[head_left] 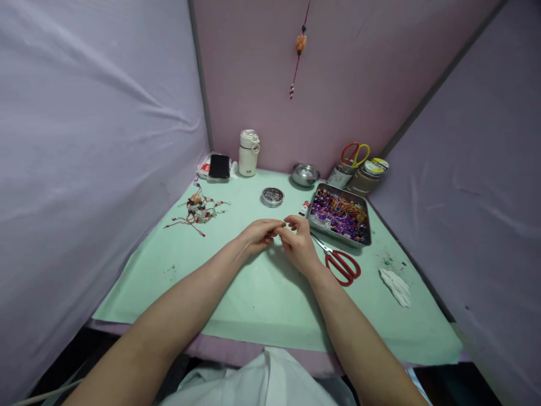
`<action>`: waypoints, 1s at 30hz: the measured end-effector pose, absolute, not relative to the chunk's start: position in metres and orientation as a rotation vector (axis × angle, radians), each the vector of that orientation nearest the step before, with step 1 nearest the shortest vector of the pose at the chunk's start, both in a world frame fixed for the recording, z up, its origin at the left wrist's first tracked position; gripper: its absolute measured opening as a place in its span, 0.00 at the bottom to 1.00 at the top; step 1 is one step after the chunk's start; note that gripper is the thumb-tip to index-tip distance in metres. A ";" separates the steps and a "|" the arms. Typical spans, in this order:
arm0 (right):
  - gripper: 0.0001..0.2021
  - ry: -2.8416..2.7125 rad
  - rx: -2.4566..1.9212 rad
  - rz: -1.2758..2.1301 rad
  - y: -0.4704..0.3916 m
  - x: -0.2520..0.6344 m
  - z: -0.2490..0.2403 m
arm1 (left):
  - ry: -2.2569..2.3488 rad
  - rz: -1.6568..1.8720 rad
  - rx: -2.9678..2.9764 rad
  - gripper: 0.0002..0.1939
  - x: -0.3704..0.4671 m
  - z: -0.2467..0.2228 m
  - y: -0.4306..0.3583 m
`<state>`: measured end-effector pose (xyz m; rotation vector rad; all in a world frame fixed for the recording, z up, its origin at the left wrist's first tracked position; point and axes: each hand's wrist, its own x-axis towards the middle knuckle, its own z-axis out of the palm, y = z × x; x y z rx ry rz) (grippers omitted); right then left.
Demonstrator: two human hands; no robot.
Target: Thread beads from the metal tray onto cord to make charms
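Observation:
Above the middle of the pale green table cover [236, 293], my left hand [258, 232] and my right hand [299, 243] meet at the fingertips. Both are closed in a pinch. Something small and thin shows between them, too tiny to name. Just right of my right hand lie red-handled scissors [341, 265], their blades partly hidden behind it. Beyond it stands a metal tray [338, 235] of purple, red and dark beads with golden strands. A small round dish [273, 197] of tiny pieces sits beyond my left hand.
Beaded red-cord strings [200, 210] lie at left. At the back stand a white bottle [248, 153], a steel bowl [305, 175] and jars [367, 176], one holding scissors [354, 154]. A white cloth [395, 287] lies right. A beaded cord [300, 43] hangs ahead.

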<state>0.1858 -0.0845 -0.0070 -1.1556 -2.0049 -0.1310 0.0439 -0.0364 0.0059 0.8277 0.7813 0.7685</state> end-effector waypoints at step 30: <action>0.04 -1.965 -0.714 0.306 -0.115 0.152 0.010 | 0.885 1.057 0.793 0.15 0.033 0.001 -0.021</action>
